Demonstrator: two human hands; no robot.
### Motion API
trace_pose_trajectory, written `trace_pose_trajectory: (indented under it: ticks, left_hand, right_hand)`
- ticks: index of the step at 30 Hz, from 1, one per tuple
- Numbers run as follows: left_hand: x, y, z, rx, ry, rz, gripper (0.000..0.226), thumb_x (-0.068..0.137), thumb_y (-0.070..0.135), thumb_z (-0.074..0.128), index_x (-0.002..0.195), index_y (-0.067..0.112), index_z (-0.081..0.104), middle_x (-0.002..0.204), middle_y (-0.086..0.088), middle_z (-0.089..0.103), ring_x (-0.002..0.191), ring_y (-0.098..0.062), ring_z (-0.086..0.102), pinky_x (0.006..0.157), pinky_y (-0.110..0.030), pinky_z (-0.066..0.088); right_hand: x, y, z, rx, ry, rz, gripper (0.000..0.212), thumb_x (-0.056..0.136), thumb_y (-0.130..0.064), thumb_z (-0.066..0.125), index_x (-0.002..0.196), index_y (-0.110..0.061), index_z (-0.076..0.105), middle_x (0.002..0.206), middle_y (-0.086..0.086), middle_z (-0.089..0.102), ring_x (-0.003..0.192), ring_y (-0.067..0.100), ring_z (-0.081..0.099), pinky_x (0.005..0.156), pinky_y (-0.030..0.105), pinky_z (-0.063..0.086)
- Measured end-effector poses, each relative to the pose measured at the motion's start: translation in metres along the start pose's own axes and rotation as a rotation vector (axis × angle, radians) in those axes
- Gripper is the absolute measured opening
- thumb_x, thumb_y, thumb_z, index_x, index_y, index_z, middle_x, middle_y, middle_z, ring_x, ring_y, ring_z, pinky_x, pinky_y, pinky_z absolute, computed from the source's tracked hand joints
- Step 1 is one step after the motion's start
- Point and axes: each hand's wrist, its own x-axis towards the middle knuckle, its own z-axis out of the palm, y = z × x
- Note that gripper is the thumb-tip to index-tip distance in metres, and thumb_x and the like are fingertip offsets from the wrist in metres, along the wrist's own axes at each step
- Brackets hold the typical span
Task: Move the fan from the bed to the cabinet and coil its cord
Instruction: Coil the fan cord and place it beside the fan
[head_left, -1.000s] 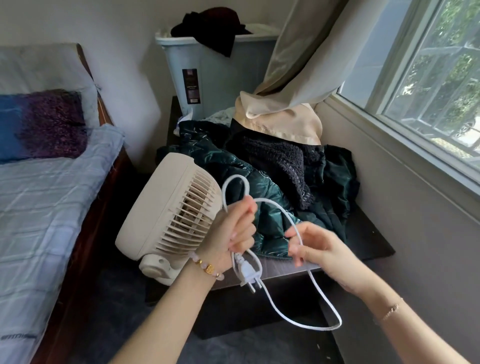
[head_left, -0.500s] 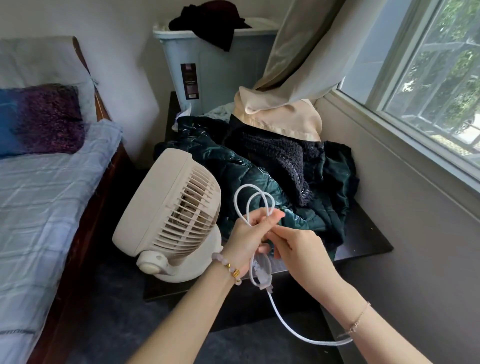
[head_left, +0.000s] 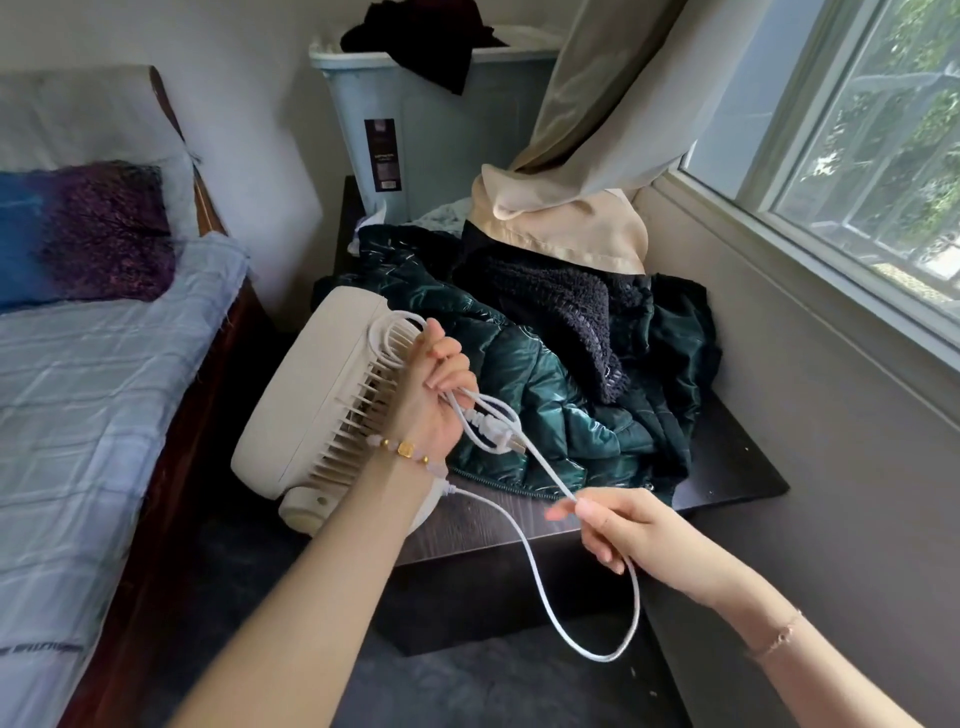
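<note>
The fan (head_left: 311, 410) is already set on the dark cabinet (head_left: 737, 467), at its front left corner, with the base close to the front edge and the green jacket (head_left: 545, 395) just beside it. The bed (head_left: 78, 395) is seen at the left, without the fan on it.

The left hand (head_left: 436, 400) is closed around several loops of the white cord (head_left: 540, 571); the loops stand out above the fist, in front of the fan grille, and the plug (head_left: 496, 434) hangs just below the fingers. The loops seem to be held there so that the coil is kept together while more cord is added. The right hand (head_left: 608, 525) is narrowed in a pinch on the cord, near the front edge of the cabinet, and one long slack bend hangs below it toward the floor. The cord is probably held so in order to measure out the next loop.

Compared with half a second ago, the hands were touching then and are now well apart, and the left hand has been raised nearer to the fan. The coiling is judged to be partly done.
</note>
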Motion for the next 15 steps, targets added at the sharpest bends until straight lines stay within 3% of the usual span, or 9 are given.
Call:
trace_pose_trajectory:
  ticks: [2, 4, 6, 7, 8, 11, 13, 15]
  left_hand:
    - [-0.002, 0.000, -0.005, -0.075, -0.066, -0.067, 0.033, 0.097, 0.025, 0.035, 0.069, 0.013, 0.047, 0.048, 0.004, 0.054, 0.025, -0.006, 0.038, 0.032, -0.014, 0.038]
    - [-0.005, 0.003, -0.008, -0.091, -0.144, -0.201, 0.028, 0.091, 0.009, 0.047, 0.067, 0.017, 0.035, 0.048, 0.007, 0.043, 0.027, -0.006, 0.031, 0.031, -0.015, 0.039]
    - [-0.003, -0.013, -0.017, 0.203, -0.079, -0.267, 0.040, 0.082, 0.009, 0.057, 0.071, 0.028, 0.024, 0.053, 0.014, 0.030, 0.031, -0.005, 0.034, 0.031, -0.010, 0.038]
    - [-0.004, -0.023, -0.016, 0.398, -0.057, -0.272, 0.028, 0.088, 0.017, 0.052, 0.072, 0.028, 0.031, 0.057, 0.014, 0.033, 0.036, -0.004, 0.038, 0.033, -0.008, 0.036]
    - [-0.007, -0.032, -0.013, 0.510, -0.045, -0.256, 0.022, 0.093, 0.024, 0.043, 0.072, 0.026, 0.039, 0.059, 0.013, 0.038, 0.040, -0.002, 0.040, 0.037, -0.007, 0.034]
    - [-0.018, -0.049, -0.006, 0.535, -0.057, -0.288, 0.019, 0.093, 0.018, 0.046, 0.076, 0.014, 0.053, 0.068, 0.003, 0.062, 0.059, -0.005, 0.059, 0.056, -0.016, 0.051]
    - [-0.022, -0.054, -0.008, 0.521, -0.112, -0.372, 0.016, 0.091, 0.014, 0.054, 0.076, 0.013, 0.059, 0.087, -0.005, 0.071, 0.086, -0.016, 0.066, 0.080, -0.032, 0.057]
    - [-0.026, -0.058, -0.011, 0.631, -0.200, -0.399, 0.013, 0.091, 0.016, 0.055, 0.079, 0.012, 0.060, 0.095, -0.006, 0.071, 0.095, -0.021, 0.067, 0.083, -0.043, 0.057]
  right_hand:
    - [-0.003, 0.006, -0.008, 0.012, -0.130, 0.071, 0.038, 0.091, -0.054, 0.042, 0.098, -0.033, 0.072, 0.051, -0.010, 0.041, 0.053, 0.012, 0.039, 0.063, 0.015, 0.039]
    - [-0.005, 0.006, -0.014, -0.002, -0.252, 0.145, 0.032, 0.094, -0.047, 0.044, 0.098, -0.034, 0.073, 0.054, -0.013, 0.038, 0.059, 0.013, 0.037, 0.067, 0.021, 0.038]
    - [0.001, -0.001, -0.013, -0.117, -0.327, 0.178, 0.027, 0.094, -0.035, 0.051, 0.112, -0.028, 0.070, 0.065, -0.015, 0.054, 0.064, 0.003, 0.049, 0.072, 0.018, 0.042]
    - [0.007, -0.006, -0.012, -0.238, -0.327, 0.164, 0.026, 0.093, -0.027, 0.055, 0.115, -0.024, 0.068, 0.079, -0.019, 0.064, 0.074, -0.007, 0.057, 0.078, 0.015, 0.044]
    - [0.013, -0.010, -0.010, -0.391, -0.289, 0.126, 0.026, 0.091, -0.022, 0.059, 0.115, -0.024, 0.068, 0.089, -0.022, 0.065, 0.082, -0.011, 0.058, 0.082, 0.013, 0.043]
    - [0.026, -0.031, -0.008, -0.749, -0.040, 0.005, 0.020, 0.083, -0.025, 0.067, 0.101, -0.028, 0.074, 0.076, -0.016, 0.057, 0.075, 0.003, 0.051, 0.070, 0.017, 0.039]
    - [0.028, -0.045, -0.009, -0.817, 0.098, -0.040, 0.015, 0.079, -0.029, 0.071, 0.093, -0.027, 0.075, 0.079, -0.011, 0.062, 0.078, 0.007, 0.052, 0.068, 0.022, 0.040]
    - [0.027, -0.054, -0.009, -0.848, 0.218, -0.083, 0.018, 0.076, -0.031, 0.073, 0.089, -0.024, 0.064, 0.083, -0.004, 0.067, 0.080, 0.015, 0.058, 0.067, 0.029, 0.045]
